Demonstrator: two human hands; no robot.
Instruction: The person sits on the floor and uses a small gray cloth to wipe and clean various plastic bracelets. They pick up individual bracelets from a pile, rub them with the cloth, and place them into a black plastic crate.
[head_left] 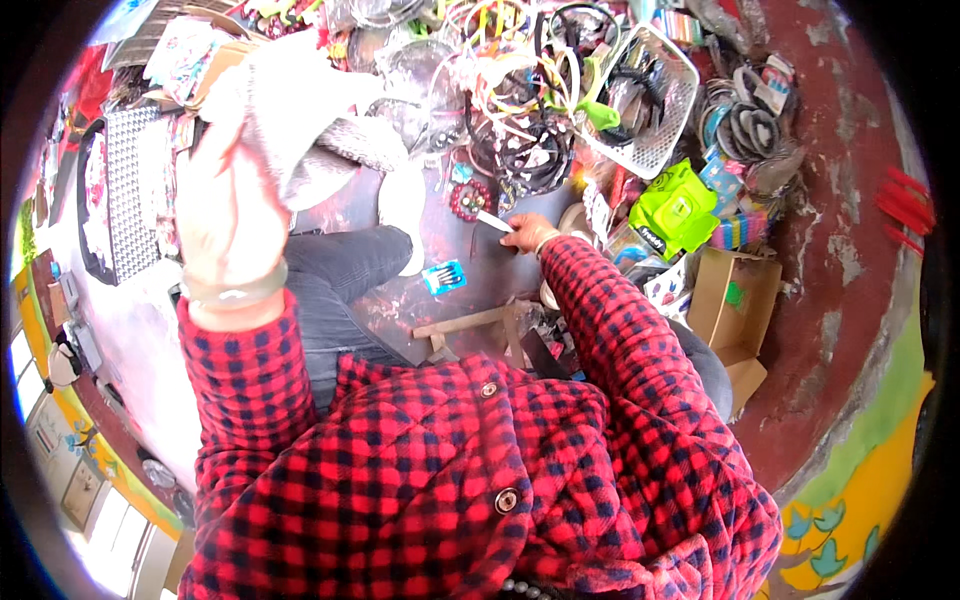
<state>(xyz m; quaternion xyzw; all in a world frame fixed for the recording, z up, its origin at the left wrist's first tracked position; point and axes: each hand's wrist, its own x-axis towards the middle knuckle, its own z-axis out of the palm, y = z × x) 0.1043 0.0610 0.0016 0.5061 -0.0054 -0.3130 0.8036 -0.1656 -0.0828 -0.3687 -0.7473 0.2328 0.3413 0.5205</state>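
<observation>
My right hand (530,232) is closed, pinching the end of a narrow white strip (494,221) low over the grey surface. The strip's other end meets a dark red beaded bracelet (469,200). My left hand (232,215) is raised at the left, a pale band round its wrist. Glare and blur wash out its fingers, so their grip is unclear. Just beyond it, a whitish-grey cloth-like thing (285,110) overlaps the fingers. Between my legs lies a small blue card (444,277) with dark slim items on it.
Headbands and hair hoops (520,150) pile up ahead, beside a white mesh basket (675,100). Bright green packaging (675,210) and an open cardboard box (735,310) stand at the right. A wooden frame piece (465,323) is close to me; a patterned case (130,195) is at left.
</observation>
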